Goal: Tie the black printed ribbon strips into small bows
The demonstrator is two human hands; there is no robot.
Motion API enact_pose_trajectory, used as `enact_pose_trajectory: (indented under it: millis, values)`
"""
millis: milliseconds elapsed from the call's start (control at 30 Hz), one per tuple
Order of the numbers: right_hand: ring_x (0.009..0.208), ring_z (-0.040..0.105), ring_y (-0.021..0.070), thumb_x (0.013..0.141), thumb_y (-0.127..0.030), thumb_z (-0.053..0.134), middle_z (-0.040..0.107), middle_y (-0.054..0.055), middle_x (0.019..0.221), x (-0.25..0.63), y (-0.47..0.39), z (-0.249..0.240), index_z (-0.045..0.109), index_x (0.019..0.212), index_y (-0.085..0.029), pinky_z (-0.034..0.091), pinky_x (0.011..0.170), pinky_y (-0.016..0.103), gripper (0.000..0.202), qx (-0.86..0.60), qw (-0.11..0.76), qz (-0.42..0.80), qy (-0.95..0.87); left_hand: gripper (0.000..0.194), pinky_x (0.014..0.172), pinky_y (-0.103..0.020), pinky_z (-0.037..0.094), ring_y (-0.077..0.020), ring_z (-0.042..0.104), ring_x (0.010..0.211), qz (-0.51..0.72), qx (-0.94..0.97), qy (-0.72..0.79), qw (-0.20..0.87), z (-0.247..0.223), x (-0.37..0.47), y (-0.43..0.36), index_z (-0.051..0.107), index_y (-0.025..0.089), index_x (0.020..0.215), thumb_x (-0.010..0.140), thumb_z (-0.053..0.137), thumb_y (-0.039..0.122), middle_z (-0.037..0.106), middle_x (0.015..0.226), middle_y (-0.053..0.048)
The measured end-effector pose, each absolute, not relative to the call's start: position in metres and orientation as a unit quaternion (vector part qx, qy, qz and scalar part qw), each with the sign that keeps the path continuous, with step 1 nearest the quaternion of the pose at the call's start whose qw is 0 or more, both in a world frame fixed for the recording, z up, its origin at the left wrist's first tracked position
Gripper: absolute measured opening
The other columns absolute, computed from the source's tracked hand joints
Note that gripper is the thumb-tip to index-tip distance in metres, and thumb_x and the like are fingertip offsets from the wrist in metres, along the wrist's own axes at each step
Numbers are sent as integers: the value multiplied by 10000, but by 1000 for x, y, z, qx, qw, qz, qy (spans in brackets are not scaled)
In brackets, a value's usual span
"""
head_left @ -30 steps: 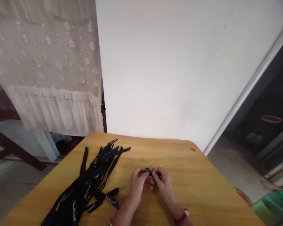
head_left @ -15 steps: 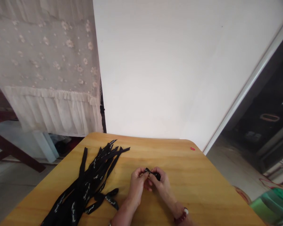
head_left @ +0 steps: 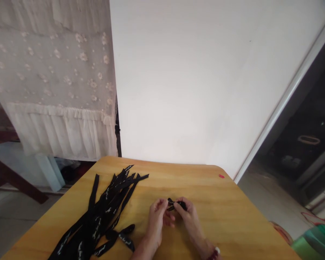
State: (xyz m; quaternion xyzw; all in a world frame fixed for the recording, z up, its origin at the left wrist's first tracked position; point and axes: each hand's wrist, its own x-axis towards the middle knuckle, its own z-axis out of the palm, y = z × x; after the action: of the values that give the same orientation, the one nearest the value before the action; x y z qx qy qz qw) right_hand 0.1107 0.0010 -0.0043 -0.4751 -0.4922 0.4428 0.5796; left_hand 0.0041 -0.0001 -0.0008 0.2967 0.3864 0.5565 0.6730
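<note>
A small black ribbon point(head_left: 170, 204) with white lettering, bunched into loops, is held just above the table between my two hands. My left hand point(head_left: 157, 216) pinches its left end between thumb and forefinger, the other fingers curled below. On the other side, my right hand point(head_left: 188, 213) grips the right part, with a dark loop showing between thumb and fingers. To the left lies a heap of long black ribbons point(head_left: 97, 220) with white script. Beside that heap, nearer me, rests a tied black ribbon bow point(head_left: 121, 236).
The wooden table point(head_left: 219, 216) has a small red object point(head_left: 221, 176) near its far right corner. A white panel point(head_left: 192, 90) rises behind it. A lace curtain point(head_left: 65, 79) hangs at the left, and a green translucent item point(head_left: 314, 242) sits at lower right.
My hands have spread slightly apart, showing more of the ribbon between them. The whole view has shifted a little, so the table sits lower.
</note>
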Motion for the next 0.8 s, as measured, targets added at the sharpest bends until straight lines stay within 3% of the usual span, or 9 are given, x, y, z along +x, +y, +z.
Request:
enact_pose_trajectory:
  millis: [167, 300, 600, 800]
  values:
    - [473, 473, 119, 620, -401, 632, 518, -29, 484, 111, 1, -2, 554, 612, -168, 372, 467, 215, 246, -490, 569, 422, -509, 309, 275, -183, 377, -90, 513, 384, 539, 311, 394, 676, 2, 4, -2, 487, 142, 701, 560, 674, 344, 541, 604, 23]
    - [460, 473, 124, 613, -384, 635, 502, -37, 456, 109, 0, -3, 547, 652, -169, 369, 463, 221, 235, -501, 554, 411, -522, 254, 267, -174, 362, -93, 496, 366, 526, 324, 409, 672, 3, 4, -2, 486, 140, 661, 560, 663, 292, 514, 505, 38]
    - [659, 562, 181, 599, -226, 612, 614, 33, 673, 110, -2, 3, 559, 710, -164, 421, 604, 268, 138, -499, 544, 412, -534, 212, 262, -160, 346, -62, 408, 271, 561, 307, 394, 660, 1, 0, 4, 471, 155, 618, 581, 651, 262, 429, 363, 86]
    - [567, 505, 139, 613, -193, 552, 558, -12, 574, 112, 1, -5, 522, 619, -173, 387, 545, 233, 37, -479, 555, 438, -520, 209, 429, -192, 482, -138, 618, 515, 557, 253, 393, 686, 4, -2, 4, 484, 137, 658, 579, 673, 176, 633, 623, -38]
